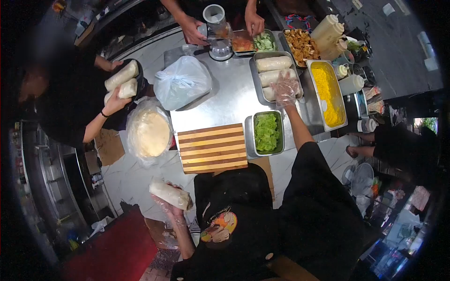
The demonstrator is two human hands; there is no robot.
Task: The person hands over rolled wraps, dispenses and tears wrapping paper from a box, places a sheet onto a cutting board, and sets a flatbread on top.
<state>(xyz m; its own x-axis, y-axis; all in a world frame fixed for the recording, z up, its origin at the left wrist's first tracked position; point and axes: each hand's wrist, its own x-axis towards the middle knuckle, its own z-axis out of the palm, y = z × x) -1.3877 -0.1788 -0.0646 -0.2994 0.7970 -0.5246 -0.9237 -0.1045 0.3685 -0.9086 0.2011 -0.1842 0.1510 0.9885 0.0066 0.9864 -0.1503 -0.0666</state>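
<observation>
My left hand (174,209) is closed around a rolled wrap (169,194), held low to the left of the cutting board. My right hand (285,89), in a clear plastic glove, reaches over a metal tray (257,65) of rolled wraps (273,63). Its fingers are stretched out and lie over the lower wraps, partly hiding them. A striped wooden cutting board (212,148) lies in front of me. Beside it stands a metal pan of green lettuce (267,132).
Flatbreads in a plastic bag (150,133) and a tied white bag (183,82) lie leftward. A person at left holds wraps (123,77) on a dark plate. Another person's hands (254,22) are by a vegetable tray. Right stand a yellow-filled pan (326,93) and squeeze bottles (327,29).
</observation>
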